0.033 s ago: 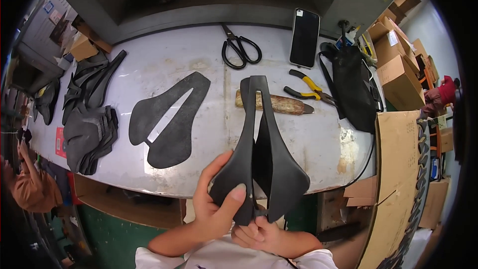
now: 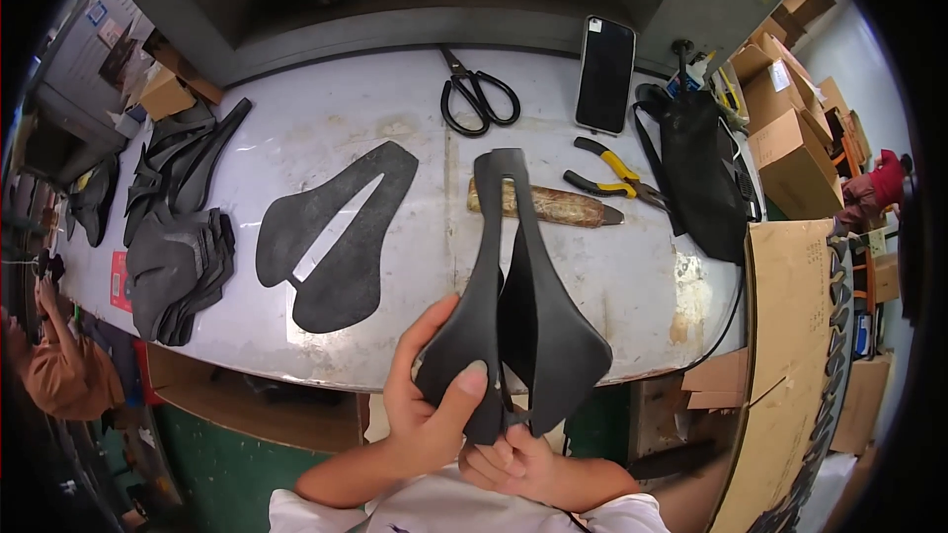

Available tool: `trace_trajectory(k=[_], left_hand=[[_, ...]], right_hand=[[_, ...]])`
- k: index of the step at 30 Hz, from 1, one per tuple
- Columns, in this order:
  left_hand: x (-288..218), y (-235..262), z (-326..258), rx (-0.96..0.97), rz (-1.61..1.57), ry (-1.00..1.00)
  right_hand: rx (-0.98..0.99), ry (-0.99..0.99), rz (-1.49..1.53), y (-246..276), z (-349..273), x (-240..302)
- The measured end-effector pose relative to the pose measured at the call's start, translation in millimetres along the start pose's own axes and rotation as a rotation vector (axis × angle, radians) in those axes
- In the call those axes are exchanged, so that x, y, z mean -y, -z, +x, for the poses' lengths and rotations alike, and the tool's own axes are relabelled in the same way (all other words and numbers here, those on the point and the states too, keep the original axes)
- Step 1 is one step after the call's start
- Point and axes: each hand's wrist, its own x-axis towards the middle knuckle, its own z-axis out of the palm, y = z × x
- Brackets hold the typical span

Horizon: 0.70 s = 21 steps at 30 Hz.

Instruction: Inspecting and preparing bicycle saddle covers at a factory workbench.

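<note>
A black bicycle saddle (image 2: 568,336) with a long slot down its middle is held in front of me, nose pointing away. My left hand (image 2: 427,405) wraps round its left wing, thumb on top and fingers underneath. At the rear edge, by the end of the slot, my right hand (image 2: 512,462) is closed in a pinch; the fingertips partly hide what they grip there. Beyond the saddle, partly covered by its nose, lies a worn wooden-handled tool (image 2: 568,205). A flat black saddle-shaped cover piece (image 2: 346,281) with a slit rests on the table to the left.
Black-handled scissors (image 2: 476,104), yellow-and-black pliers (image 2: 617,176) and a propped phone (image 2: 604,74) stand toward the back. Stacked black pieces (image 2: 183,271) and saddle parts (image 2: 193,158) lie left. At right are a black bag (image 2: 699,173) and cardboard (image 2: 790,336). Another person (image 2: 69,365) is far left.
The saddle's nose has tilted very slightly, shifting a little to the left. Both hands keep their hold.
</note>
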Motion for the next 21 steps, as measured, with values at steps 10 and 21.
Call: trace_trajectory(k=[10,21], left_hand=[[8,-11,-1,-0.184,0.046,-0.278],[7,-7,5,-0.145,0.174,-0.386]], right_hand=[[0.058,-0.063,0.001,-8,8,5],[-0.432,0.139,-0.521,-19,-1,9]])
